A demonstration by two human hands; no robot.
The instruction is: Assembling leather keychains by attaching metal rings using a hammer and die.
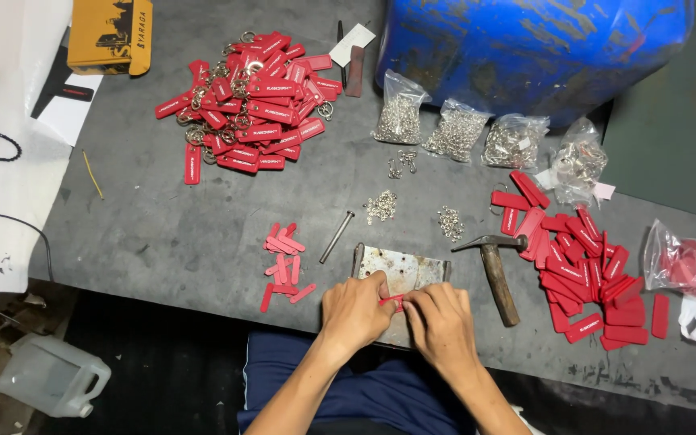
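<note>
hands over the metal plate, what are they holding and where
Both hands, left hand and right hand, pinch one small red tag between them, fingers at its ends, above the metal plate.

A small red tag is pinched between the fingertips of both hands, so only a short strip of it shows. It lies roughly level over the near part of a worn, rust-flecked metal plate. The plate is flat and rectangular, sits at the near edge of the desk about midway along it, and its near part is covered by the hands. Whether the tag touches the plate cannot be told.
</note>
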